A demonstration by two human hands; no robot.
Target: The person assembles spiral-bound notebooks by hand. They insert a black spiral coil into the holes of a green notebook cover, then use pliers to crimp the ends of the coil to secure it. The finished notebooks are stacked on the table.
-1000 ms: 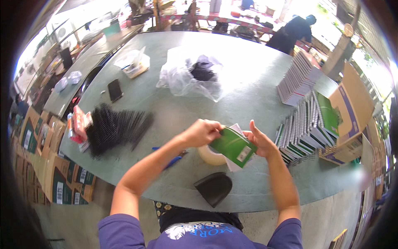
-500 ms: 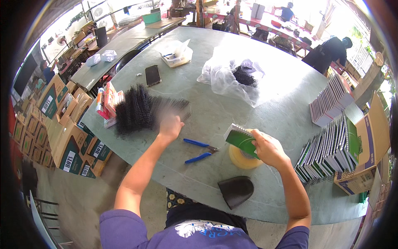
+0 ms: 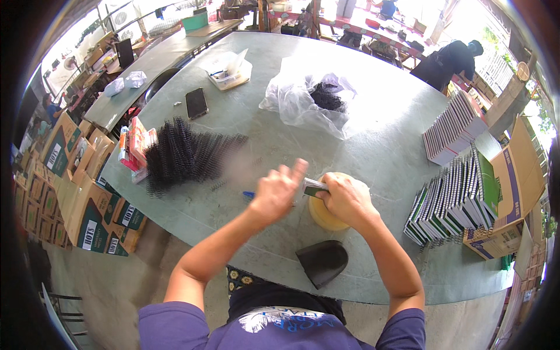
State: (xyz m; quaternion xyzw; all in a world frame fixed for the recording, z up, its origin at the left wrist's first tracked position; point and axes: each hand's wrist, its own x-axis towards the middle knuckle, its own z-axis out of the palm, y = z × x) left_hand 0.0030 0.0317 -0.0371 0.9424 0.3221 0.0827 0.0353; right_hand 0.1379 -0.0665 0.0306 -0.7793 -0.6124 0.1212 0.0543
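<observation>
- Left hand [image 3: 273, 195] has moved from black plastic coils [image 3: 184, 153] to left of the round yellow tape roll [image 3: 328, 219]; cannot tell its grip.
- Right hand [image 3: 349, 201] pinches the green-covered paper notebook [image 3: 315, 190] at the roll's far-left edge.

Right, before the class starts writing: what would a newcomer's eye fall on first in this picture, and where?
Probably the right hand, gripping a green notebook over the near part of the table, with the left hand close by. Next comes the heap of black coils at the table's left. On the right, a packed row of spiral notebooks beside an open box also stands out.
</observation>
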